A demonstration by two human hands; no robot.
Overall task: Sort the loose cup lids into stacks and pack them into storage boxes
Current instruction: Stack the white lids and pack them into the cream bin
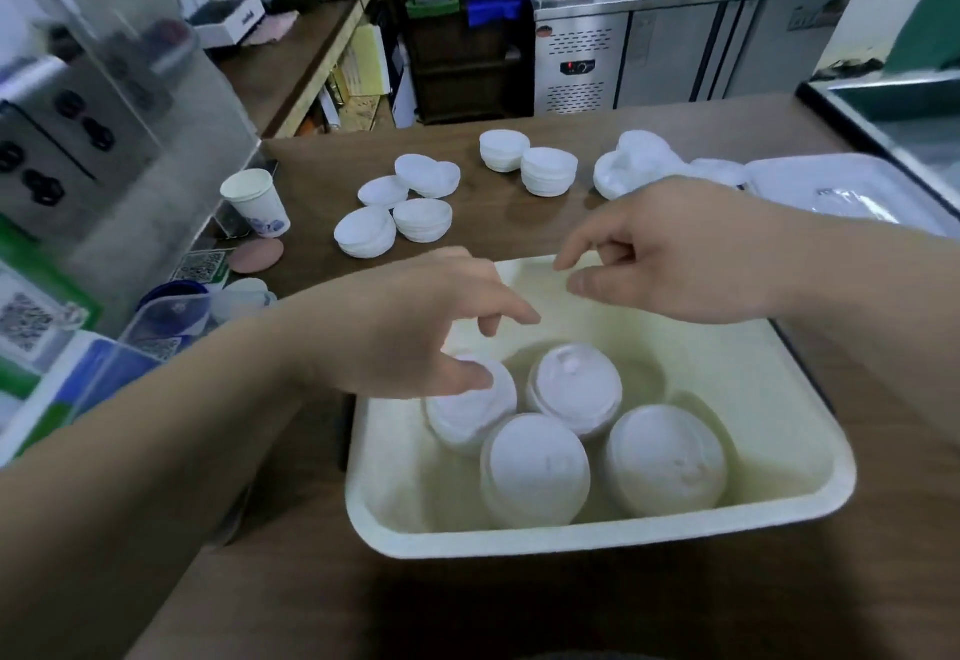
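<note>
While the left hand [415,332] hangs low over the storage box [571,537] in the lower middle of the frame, its fingers are spread and slack and grip nothing. Its thumb seems to touch the top of the upper-left lid stack [467,423], though blur leaves the contact uncertain. At centre right, above the box's far rim, the right hand [670,254] has loosely curled fingers and also holds nothing; the two hands are apart.

Four lid stacks stand clustered in the near half of the box, pressed against each other, with bare floor behind them. The step in hand looks like seating these columns. It is best to nudge each one low on its side, not from the top, since thin nested lids slide and a column leans easily. Packing them tight to a wall would free the far half for more.

The lids are white, round and thin, with a raised rim. The box is matte cream with rounded corners and sloping walls.

More loose stacks [423,220] wait in the upper middle on the brown wood-grain counter [519,215], with a paper cup [257,199] to their left.
</note>
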